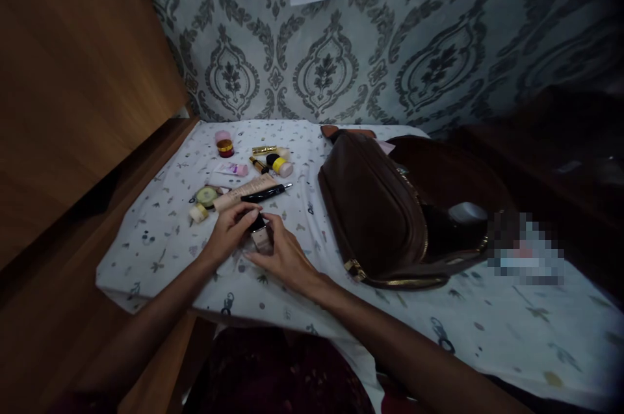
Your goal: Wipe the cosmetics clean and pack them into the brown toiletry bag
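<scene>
Between my two hands is a small square foundation bottle point(262, 240) with a black cap, tilted above the cloth. My left hand point(233, 227) is closed on the cap end, its thumb against the cap. Fingers and thumb of my right hand point(287, 257) hold the beige glass body from the side. Just beyond the hands lie a long beige tube point(238, 193) and a black pen-like tube point(266, 194) with a silvery tip. To the left of them are a round compact point(207, 196) with a greenish face and a small jar with a yellowish lid point(198, 213).
A large brown handbag point(370, 206) lies unzipped at the right, with a grey-white rounded item point(467, 213) in its opening. Farther back are a red-and-gold jar point(225, 145), a pink-white tube point(231, 169) and several small cosmetics. A wooden panel point(88, 76) stands at the left.
</scene>
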`<state>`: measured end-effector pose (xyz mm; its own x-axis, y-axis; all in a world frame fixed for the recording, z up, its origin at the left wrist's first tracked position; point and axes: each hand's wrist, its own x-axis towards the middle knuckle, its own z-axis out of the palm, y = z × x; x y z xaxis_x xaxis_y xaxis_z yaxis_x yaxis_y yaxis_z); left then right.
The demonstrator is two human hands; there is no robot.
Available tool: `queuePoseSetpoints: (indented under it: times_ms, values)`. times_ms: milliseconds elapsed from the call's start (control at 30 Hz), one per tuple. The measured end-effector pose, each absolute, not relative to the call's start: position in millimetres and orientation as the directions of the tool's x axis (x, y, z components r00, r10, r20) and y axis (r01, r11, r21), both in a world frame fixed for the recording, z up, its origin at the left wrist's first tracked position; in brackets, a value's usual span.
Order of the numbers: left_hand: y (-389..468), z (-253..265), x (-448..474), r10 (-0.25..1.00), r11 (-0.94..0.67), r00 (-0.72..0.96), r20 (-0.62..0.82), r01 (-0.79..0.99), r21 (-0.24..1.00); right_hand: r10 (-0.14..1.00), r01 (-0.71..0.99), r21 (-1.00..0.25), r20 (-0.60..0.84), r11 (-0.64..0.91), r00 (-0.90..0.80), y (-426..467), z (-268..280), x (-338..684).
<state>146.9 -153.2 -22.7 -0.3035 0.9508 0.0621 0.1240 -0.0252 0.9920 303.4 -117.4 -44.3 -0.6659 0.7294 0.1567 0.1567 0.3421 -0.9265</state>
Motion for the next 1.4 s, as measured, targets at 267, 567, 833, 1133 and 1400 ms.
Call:
queuePoseSetpoints:
  times_ms: [267, 567, 833, 1133, 1400]
  values:
    - [-152, -20, 153, 0.891, -0.063, -0.451, 0.059, 0.006, 0.998, 0.727, 0.192, -0.838, 0.303, 0.511, -0.616, -120, -39, 307]
    - [-141, -17, 132, 0.821, -0.119, -0.562, -0.095, -0.333, 0.935, 0.739, 0.157, -0.838, 0.353, 0.523, -0.574, -118, -37, 313]
    - [-141, -16, 142, 0.865, -0.016, -0.482, -0.141, -0.307, 0.952, 0.738, 0.132, -0.835, 0.385, 0.534, -0.554, -118, -33, 311]
    - [-146, -21, 148, 0.889, -0.047, -0.457, -0.022, -0.14, 0.989, 0.718, 0.177, -0.797, 0.393, 0.578, -0.575, -116, -40, 311]
    - [-152, -23, 149, 0.919, -0.059, -0.379, 0.113, 0.151, 0.987, 0.682, 0.196, -0.726, 0.466, 0.659, -0.564, -112, -49, 310]
